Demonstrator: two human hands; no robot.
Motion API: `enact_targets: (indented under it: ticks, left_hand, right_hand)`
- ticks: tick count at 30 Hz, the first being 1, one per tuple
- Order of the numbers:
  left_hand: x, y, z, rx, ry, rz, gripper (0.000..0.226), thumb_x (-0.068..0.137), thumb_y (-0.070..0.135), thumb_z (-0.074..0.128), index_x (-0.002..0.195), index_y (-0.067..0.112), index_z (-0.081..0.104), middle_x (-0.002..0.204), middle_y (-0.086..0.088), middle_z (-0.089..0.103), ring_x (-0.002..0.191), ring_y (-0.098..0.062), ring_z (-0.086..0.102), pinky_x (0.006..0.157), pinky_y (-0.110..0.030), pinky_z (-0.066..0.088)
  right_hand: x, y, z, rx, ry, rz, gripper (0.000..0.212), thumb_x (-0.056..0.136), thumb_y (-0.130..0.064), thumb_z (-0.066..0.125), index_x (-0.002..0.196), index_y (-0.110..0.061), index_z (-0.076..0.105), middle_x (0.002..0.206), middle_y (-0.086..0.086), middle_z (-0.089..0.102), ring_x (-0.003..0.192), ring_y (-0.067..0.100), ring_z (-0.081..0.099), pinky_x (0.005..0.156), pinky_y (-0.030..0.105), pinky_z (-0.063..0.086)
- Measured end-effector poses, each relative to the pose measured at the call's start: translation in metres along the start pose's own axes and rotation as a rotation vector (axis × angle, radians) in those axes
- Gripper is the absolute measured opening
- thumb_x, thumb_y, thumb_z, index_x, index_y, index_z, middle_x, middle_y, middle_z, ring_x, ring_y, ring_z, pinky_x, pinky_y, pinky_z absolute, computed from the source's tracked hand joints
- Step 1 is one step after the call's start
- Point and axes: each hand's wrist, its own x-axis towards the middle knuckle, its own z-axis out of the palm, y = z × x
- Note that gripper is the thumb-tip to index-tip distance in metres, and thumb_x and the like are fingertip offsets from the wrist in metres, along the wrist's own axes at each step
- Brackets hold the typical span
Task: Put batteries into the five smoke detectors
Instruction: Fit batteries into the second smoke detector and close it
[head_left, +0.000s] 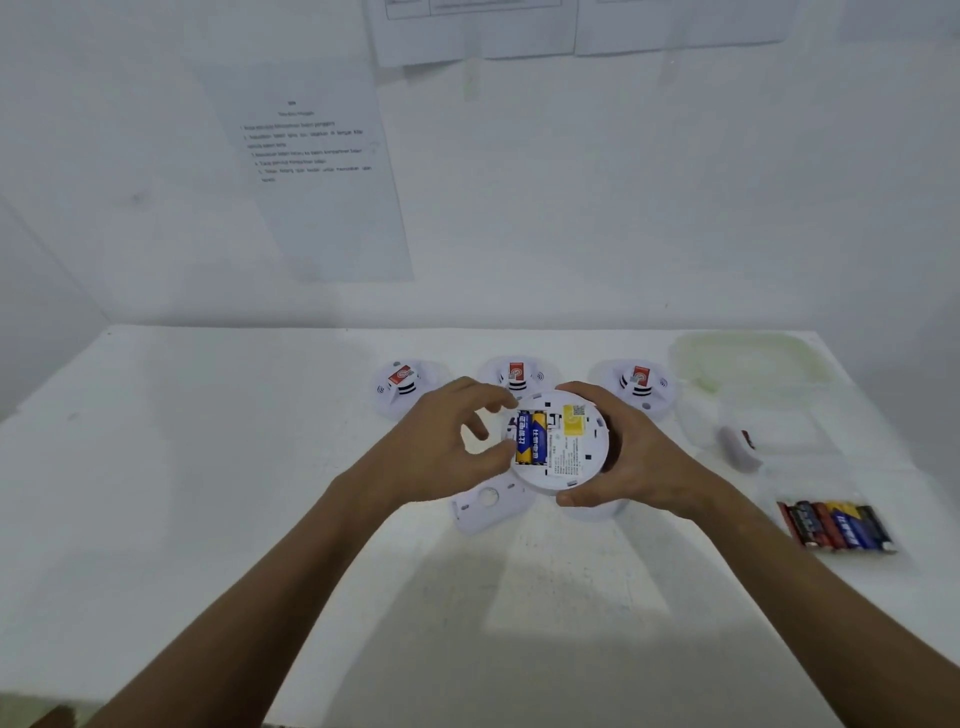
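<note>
At centre frame, above the white table (218, 467), I hold one smoke detector (563, 447) with its back facing up. My right hand (631, 457) curls round its right rim, thumb at the lower edge and fingers over the top edge. Two blue-and-yellow batteries (531, 437) lie side by side in the open compartment at the left of the detector's back, beside a yellow label (574, 422). My left hand (447, 449) hovers at the compartment, fingers loosely curled, thumb and fingertips close to the batteries; I cannot tell whether they touch them. Just below the held unit, a white cover plate (491, 503) lies flat on the table. Behind my hands, three more detectors (401, 387) (517, 375) (638, 383) stand in a row, each bearing a red tag. At lower right of the frame lies a clear pack of spare batteries (837, 525); above it, clear plastic containers (748, 364).
</note>
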Motion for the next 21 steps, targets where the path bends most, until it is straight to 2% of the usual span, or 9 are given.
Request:
enact_targets:
  ticks: [4, 9, 13, 17, 21]
  left_hand:
    - [0.015, 0.024, 0.005, 0.007, -0.087, 0.026, 0.045, 0.078, 0.033, 0.077, 0.118, 0.034, 0.057, 0.110, 0.020, 0.062, 0.087, 0.000, 0.064, 0.070, -0.022, 0.057]
    - [0.033, 0.057, 0.030, -0.065, -0.116, 0.034, 0.046, 0.074, 0.024, 0.080, 0.116, 0.024, 0.060, 0.100, 0.019, 0.064, 0.084, 0.001, 0.063, 0.069, -0.023, 0.058]
    - [0.050, 0.084, 0.052, -0.087, -0.141, 0.014, 0.047, 0.072, 0.019, 0.080, 0.116, 0.021, 0.065, 0.099, 0.012, 0.068, 0.083, -0.003, 0.065, 0.073, -0.022, 0.058]
    - [0.065, 0.104, 0.070, -0.065, -0.166, -0.016, 0.049, 0.070, 0.018, 0.082, 0.117, 0.019, 0.067, 0.102, 0.006, 0.070, 0.082, -0.008, 0.069, 0.075, -0.026, 0.060]
    - [0.074, 0.120, 0.082, 0.009, -0.200, -0.001, 0.053, 0.069, 0.024, 0.085, 0.119, 0.020, 0.067, 0.106, 0.006, 0.069, 0.082, -0.005, 0.068, 0.069, -0.010, 0.054]
  right_hand:
    - [-0.010, -0.001, -0.021, 0.015, 0.020, -0.012, 0.095, 0.055, -0.008, 0.093, 0.136, -0.026, 0.046, 0.122, -0.015, 0.062, 0.119, 0.011, 0.058, 0.087, 0.023, 0.056]
    - [-0.034, 0.006, -0.056, 0.047, 0.039, -0.006, 0.100, 0.057, -0.006, 0.093, 0.141, -0.022, 0.043, 0.132, -0.003, 0.058, 0.123, 0.017, 0.056, 0.096, 0.036, 0.056]
    - [-0.051, 0.011, -0.084, 0.052, 0.018, -0.043, 0.104, 0.060, 0.000, 0.090, 0.147, -0.016, 0.036, 0.146, -0.003, 0.047, 0.133, 0.021, 0.050, 0.099, 0.036, 0.053]
    - [-0.065, 0.017, -0.108, 0.075, -0.016, -0.052, 0.102, 0.062, 0.015, 0.084, 0.146, -0.018, 0.036, 0.143, -0.002, 0.047, 0.131, 0.019, 0.050, 0.092, 0.028, 0.053]
    - [-0.075, 0.025, -0.124, 0.070, -0.039, -0.026, 0.102, 0.062, 0.012, 0.087, 0.144, -0.023, 0.036, 0.138, -0.006, 0.051, 0.128, 0.017, 0.052, 0.090, 0.028, 0.054]
